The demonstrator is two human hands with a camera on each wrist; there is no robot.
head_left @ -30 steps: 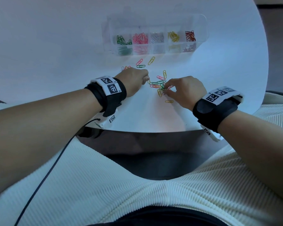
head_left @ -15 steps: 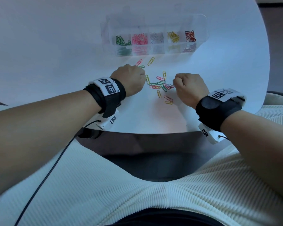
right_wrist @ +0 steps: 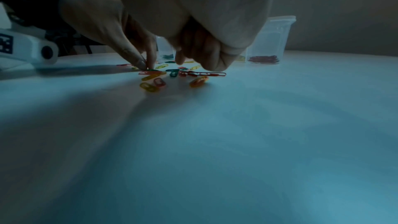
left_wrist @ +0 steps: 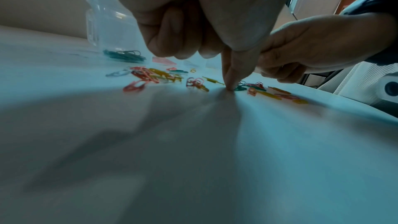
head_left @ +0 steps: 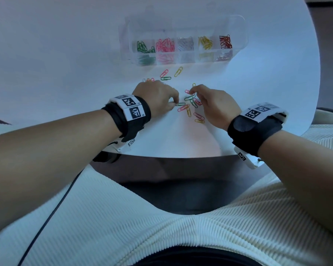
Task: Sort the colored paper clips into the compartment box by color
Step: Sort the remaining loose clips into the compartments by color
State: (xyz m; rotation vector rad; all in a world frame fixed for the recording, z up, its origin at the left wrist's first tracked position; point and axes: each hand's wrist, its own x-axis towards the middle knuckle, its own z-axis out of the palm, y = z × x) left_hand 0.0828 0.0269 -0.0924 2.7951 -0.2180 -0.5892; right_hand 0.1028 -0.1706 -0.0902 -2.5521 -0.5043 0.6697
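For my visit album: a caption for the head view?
Both hands pick at loose paper clips before a color-sorted compartment box.

Clear compartment box at the far side of a white round table, loose paper clips scattered nearer, left hand pinching a green clip, right hand curled over the pile beside it.

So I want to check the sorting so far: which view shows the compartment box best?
The head view: the compartment box shows all five filled compartments from above. The left wrist view catches only its green end, the right wrist view its red end.
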